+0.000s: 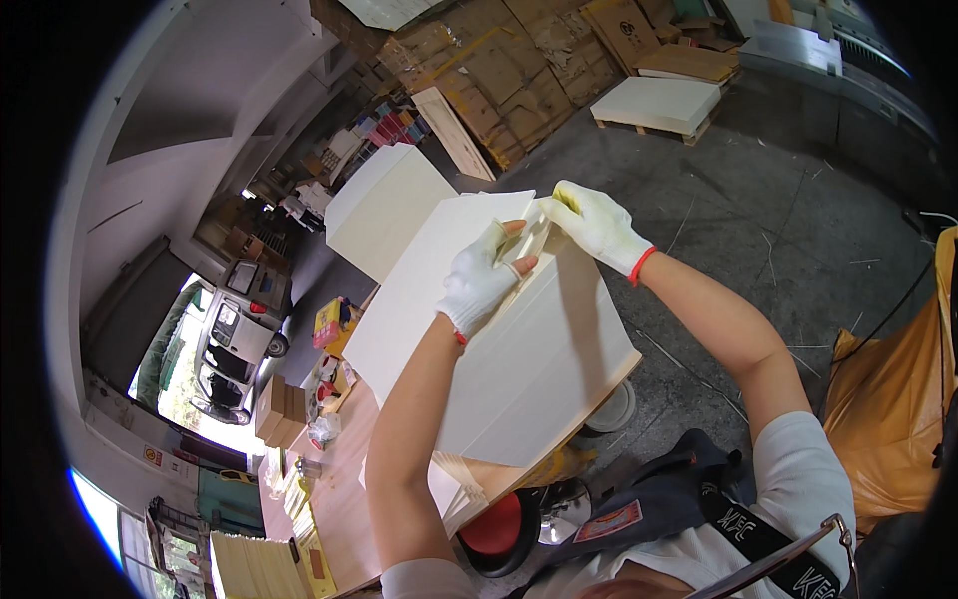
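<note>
A tall stack of large white sheets, which look like paper or card, stands on the table before me. Both hands are at its upper edge, where a few top sheets are slightly parted from those below. My left hand, in a white glove with bare fingertips showing, lies on the top sheet, its fingers apart and reaching over the edge. At the far corner, my right hand, in a white glove with a red cuff, has its fingers curled closed on the sheets' edge. Its fingertips are partly hidden.
Another white stack stands beyond. The pinkish table carries small boxes and loose items on the left. A red-topped stool is close by my body. Farther off are a loaded pallet, cardboard piles and a van.
</note>
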`<control>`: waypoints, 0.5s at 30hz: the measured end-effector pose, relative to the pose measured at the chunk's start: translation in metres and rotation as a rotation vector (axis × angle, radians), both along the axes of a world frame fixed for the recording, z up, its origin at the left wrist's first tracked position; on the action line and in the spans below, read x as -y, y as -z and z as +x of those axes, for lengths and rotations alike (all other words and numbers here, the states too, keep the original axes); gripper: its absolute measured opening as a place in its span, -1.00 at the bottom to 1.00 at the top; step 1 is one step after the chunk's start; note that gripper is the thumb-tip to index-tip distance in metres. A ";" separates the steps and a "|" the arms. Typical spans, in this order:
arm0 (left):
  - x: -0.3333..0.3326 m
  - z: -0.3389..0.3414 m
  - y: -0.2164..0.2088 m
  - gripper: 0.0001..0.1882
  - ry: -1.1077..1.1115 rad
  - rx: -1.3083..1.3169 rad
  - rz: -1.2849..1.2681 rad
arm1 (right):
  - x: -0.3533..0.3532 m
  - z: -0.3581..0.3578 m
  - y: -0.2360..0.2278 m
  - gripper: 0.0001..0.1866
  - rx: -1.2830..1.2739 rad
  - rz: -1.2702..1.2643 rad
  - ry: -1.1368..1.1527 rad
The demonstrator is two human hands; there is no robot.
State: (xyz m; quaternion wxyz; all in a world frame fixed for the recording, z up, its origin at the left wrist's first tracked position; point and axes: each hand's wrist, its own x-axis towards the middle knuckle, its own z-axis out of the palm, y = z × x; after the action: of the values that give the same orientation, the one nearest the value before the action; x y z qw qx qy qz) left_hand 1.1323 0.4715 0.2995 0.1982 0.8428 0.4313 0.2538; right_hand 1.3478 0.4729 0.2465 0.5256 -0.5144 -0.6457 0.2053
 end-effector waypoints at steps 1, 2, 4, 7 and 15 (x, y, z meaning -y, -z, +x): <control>0.002 0.003 -0.003 -0.50 0.044 0.037 0.061 | 0.002 0.003 -0.002 -0.48 0.021 -0.007 0.015; 0.007 0.005 -0.004 -0.52 -0.001 0.046 0.027 | 0.006 0.008 -0.005 -0.45 0.041 -0.014 0.029; 0.022 0.012 -0.011 -0.55 -0.096 0.066 -0.039 | 0.015 0.020 -0.013 -0.36 0.181 -0.042 0.082; 0.020 0.010 -0.010 -0.60 -0.084 0.000 -0.036 | 0.014 0.029 -0.008 -0.43 0.598 0.021 0.044; 0.011 0.007 -0.005 -0.66 -0.084 -0.107 0.040 | -0.004 0.010 -0.016 -0.51 0.376 0.206 -0.074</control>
State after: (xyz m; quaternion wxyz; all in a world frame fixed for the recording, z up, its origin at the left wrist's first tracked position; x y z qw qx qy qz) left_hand 1.1389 0.4606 0.3048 0.1470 0.8401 0.4712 0.2250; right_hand 1.3582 0.4773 0.2627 0.4379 -0.4632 -0.7684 0.0576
